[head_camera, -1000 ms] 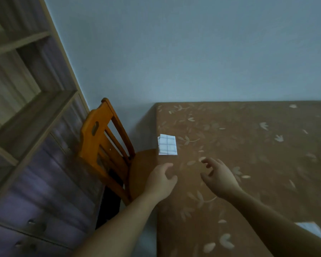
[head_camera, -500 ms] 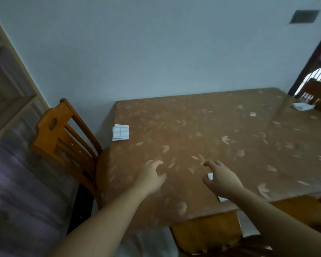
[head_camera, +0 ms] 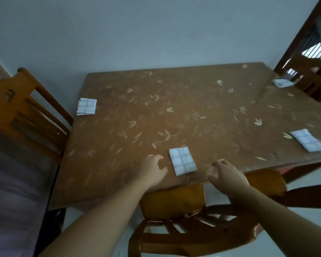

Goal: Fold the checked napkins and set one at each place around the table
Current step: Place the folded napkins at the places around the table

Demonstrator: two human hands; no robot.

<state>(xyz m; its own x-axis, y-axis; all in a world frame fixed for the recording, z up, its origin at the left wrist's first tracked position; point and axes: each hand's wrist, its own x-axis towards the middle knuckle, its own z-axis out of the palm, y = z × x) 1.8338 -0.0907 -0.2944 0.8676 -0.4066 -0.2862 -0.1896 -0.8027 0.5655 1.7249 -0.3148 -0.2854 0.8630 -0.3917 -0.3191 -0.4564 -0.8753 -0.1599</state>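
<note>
**Four napkins laid, both hands free**

You have four folded checked napkins lying flat on the table (head_camera: 174,101): the near napkin (head_camera: 182,161) sits just inside the front edge, above the near chair (head_camera: 172,201); the left napkin (head_camera: 86,106) lies at the left edge beside the left chair (head_camera: 22,108); the right napkin (head_camera: 308,140) lies towards the front right corner; the far napkin (head_camera: 282,83) is at the right end by the far chair (head_camera: 311,78), too small to tell how neatly it is folded. Every chair in view has a napkin before it, so the laying looks close to done, perhaps finished; the long side against the wall shows no chair and no napkin; what lies beyond the right of the view you cannot judge.

Your left hand (head_camera: 153,169) is just left of the near napkin and your right hand (head_camera: 227,176) just right of it, both apart from the cloth; the fingers of each are loosely curled and hold nothing; whether the fingertips touch the tabletop cannot be told; both forearms reach forward over the near chair.
</note>
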